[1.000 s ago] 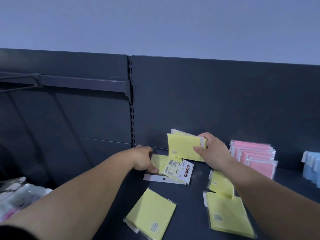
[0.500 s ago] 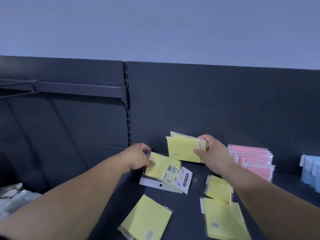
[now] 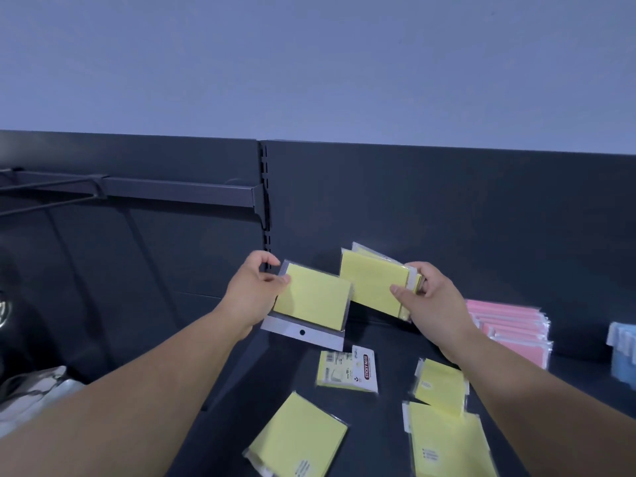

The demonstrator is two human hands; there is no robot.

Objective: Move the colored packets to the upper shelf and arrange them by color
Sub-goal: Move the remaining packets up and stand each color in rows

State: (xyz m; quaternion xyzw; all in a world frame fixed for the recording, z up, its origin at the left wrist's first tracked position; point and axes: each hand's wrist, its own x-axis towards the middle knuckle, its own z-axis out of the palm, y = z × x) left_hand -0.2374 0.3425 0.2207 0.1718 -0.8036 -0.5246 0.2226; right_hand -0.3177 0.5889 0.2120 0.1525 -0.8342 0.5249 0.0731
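My left hand point(image 3: 253, 294) pinches a yellow packet point(image 3: 311, 301) by its left edge and holds it lifted above the dark shelf point(image 3: 385, 407). My right hand point(image 3: 426, 297) grips an upright stack of yellow packets point(image 3: 373, 282) against the back panel. More yellow packets lie flat on the shelf: a labelled one point(image 3: 347, 371), one at the front point(image 3: 301, 438), and two overlapping at the right point(image 3: 442, 385) point(image 3: 451, 445). A pink stack point(image 3: 512, 328) leans to the right of my right hand, and a blue stack point(image 3: 624, 356) shows at the frame's right edge.
A dark back panel point(image 3: 447, 208) rises behind the shelf, with a slotted upright point(image 3: 265, 201) and a horizontal bar point(image 3: 172, 192) to the left. White wrapped goods point(image 3: 38, 390) lie lower left.
My left hand has lifted a yellow packet off the shelf and raised it toward the upright stack, uncovering the labelled packet. My right hand stays on the stack.
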